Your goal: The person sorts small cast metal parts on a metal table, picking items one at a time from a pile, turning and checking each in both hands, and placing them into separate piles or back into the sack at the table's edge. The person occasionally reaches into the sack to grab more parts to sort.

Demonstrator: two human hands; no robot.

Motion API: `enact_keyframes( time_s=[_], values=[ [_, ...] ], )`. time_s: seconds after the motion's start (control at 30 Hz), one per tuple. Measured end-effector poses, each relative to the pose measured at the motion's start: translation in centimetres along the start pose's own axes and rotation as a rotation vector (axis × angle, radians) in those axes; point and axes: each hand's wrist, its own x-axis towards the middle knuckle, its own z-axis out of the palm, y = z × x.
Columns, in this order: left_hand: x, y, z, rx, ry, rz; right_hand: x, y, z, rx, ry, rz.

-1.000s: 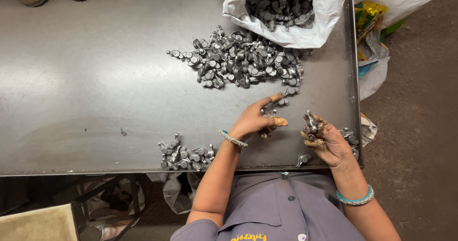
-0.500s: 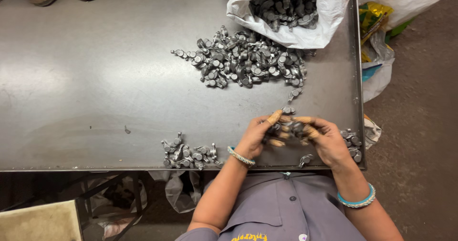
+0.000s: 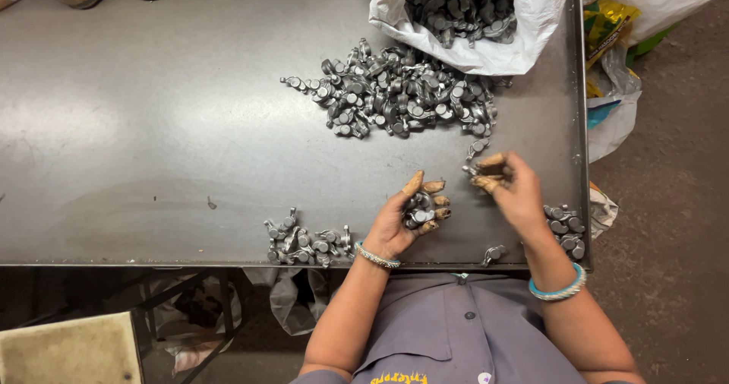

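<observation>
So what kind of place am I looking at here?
Most likely a small workshop or factory sorting bench: a bare metal table, heaps of small grey metal parts, and a white sack full of them. The left hand cups several parts.

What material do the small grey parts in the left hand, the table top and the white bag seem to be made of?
Small grey parts in the left hand: probably cast or forged metal, with a dull silver sheen. Table top: likely sheet steel, smooth grey, with soft reflections. White bag: apparently woven plastic, crinkled and slightly glossy.
</observation>
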Motion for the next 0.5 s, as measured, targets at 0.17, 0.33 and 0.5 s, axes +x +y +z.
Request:
enact_keyframes(
  time_s=[0.17,0.33,0.5],
  values=[
    [0.0,-0.2,-0.2,-0.006,-0.029,-0.008,-1.6,1.8,-2.4,0.543,-0.088,0.266],
    [0.3,-0.7,0.2,0.029,-0.045,-0.013,-2.9,1.0,-3.1,0.646,-0.096,0.367],
    [0.2,-1.0,0.6,0.056,-0.012,-0.021,-4.0,-0.7,-2.4,0.405,-0.025,0.127]
  ],
)
